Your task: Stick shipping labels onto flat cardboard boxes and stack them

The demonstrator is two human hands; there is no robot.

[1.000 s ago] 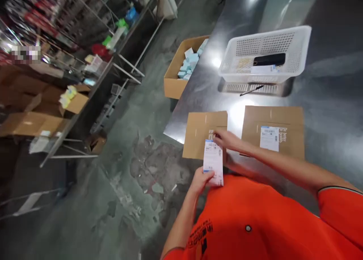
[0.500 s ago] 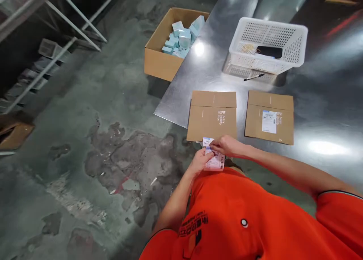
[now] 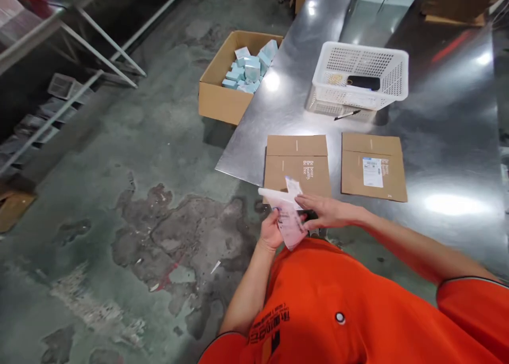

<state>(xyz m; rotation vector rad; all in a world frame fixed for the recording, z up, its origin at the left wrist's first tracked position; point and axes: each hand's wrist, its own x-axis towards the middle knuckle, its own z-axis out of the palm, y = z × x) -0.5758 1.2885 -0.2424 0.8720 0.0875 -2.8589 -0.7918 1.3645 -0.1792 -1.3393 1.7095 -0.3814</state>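
In front of my orange shirt, my left hand point(image 3: 272, 231) grips a stack of printed labels point(image 3: 291, 227), thumb on top. The upper sheet is folded over and partly blurred. My right hand point(image 3: 324, 211) lies against the right side of the labels with its fingers stretched out. Just beyond, a flat brown carton point(image 3: 286, 169) with printed words rests at the metal table's edge, partly covered by the labels. To its right lies a second flat carton point(image 3: 358, 186) bearing a white label point(image 3: 373, 172).
A white perforated basket point(image 3: 368, 98) holding a dark object stands on the metal table point(image 3: 441, 136), with a pen point(image 3: 347, 115) before it. An open cardboard box point(image 3: 222, 103) of light-blue boxes is beyond the table's left edge. Metal racks point(image 3: 51, 123) stand at the left.
The top sheet has been turned over and the labels now tilt. My right hand has moved slightly right and down, its fingers opened from a pinch. The whole view has shifted a little.
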